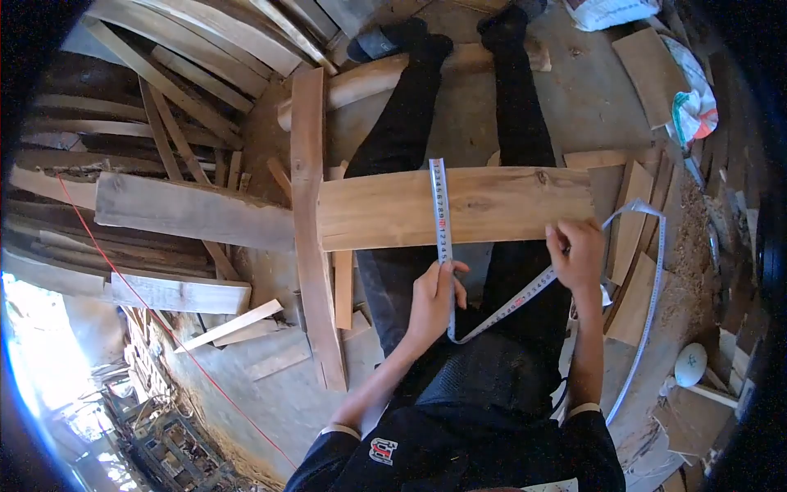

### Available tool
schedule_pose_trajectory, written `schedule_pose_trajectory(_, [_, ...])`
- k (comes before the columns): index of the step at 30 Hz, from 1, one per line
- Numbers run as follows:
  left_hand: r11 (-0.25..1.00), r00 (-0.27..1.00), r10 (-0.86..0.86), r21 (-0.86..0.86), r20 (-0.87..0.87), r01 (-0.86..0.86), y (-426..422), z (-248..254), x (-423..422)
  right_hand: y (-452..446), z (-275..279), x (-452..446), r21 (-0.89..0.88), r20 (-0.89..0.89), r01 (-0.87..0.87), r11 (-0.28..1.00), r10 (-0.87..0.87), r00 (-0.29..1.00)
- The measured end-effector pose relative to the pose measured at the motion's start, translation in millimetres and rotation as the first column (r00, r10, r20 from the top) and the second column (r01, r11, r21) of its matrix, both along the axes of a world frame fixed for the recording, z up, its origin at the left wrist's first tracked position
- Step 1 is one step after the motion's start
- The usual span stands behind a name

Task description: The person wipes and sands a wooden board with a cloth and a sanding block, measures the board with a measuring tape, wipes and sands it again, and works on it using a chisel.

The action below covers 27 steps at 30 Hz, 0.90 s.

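A wooden board [377, 209] lies crosswise over the thighs. The marked metal blade of a tape measure [443, 215] runs across the board's width, its end at the far edge. My left hand [434, 299] is closed on the blade just below the board's near edge. From there the blade bends and runs up to my right hand [577, 252], whose fingers are curled at the board's near right corner. The blade passes through or under that hand, then loops out to the right and down. I see no tape case.
A long plank [308, 230] lies lengthwise at the board's left end. Beside it is a grey-brown board [193, 209]; more timber is stacked at left. A red string [164, 324] crosses the lower left. Wood offcuts [635, 299] and a white round object [690, 364] lie at right.
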<state>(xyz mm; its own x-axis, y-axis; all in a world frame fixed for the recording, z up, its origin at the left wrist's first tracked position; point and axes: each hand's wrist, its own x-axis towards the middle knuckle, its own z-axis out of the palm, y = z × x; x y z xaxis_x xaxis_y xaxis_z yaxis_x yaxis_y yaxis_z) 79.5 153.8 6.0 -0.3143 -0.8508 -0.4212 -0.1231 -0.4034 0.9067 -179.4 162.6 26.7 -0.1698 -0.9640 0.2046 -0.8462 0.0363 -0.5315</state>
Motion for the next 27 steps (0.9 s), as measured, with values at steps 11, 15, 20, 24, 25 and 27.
schedule_pose_trajectory(11, [0.977,0.983,-0.148,-0.169,-0.111,0.128,14,-27,-65,-35,27,-98,-0.009,-0.297,-0.094,0.996,0.087,0.951])
schedule_pose_trajectory(15, [0.888,0.884,-0.335,0.202,-0.327,0.412,-6,-23,-69,-31,5,-115,0.089,-0.29,0.021,0.996,0.005,0.957])
schedule_pose_trajectory(20, [0.783,0.798,-0.389,0.29,-0.46,0.55,-12,-25,-75,-23,-7,-100,0.14,-0.197,0.025,0.99,0.003,0.98])
schedule_pose_trajectory(24, [0.715,0.762,-0.417,0.339,-0.495,0.611,-7,-29,-82,-34,-2,-64,-0.012,-0.014,0.01,1.0,-0.01,1.0])
schedule_pose_trajectory(25, [0.709,0.757,-0.421,0.34,-0.5,0.618,-5,-30,-84,-40,1,-54,-0.006,-0.019,0.009,1.0,-0.009,1.0])
schedule_pose_trajectory(27, [0.709,0.753,-0.435,0.328,-0.494,0.624,-2,-36,-85,-54,1,-37,-0.079,-0.012,-0.103,0.992,0.102,0.995])
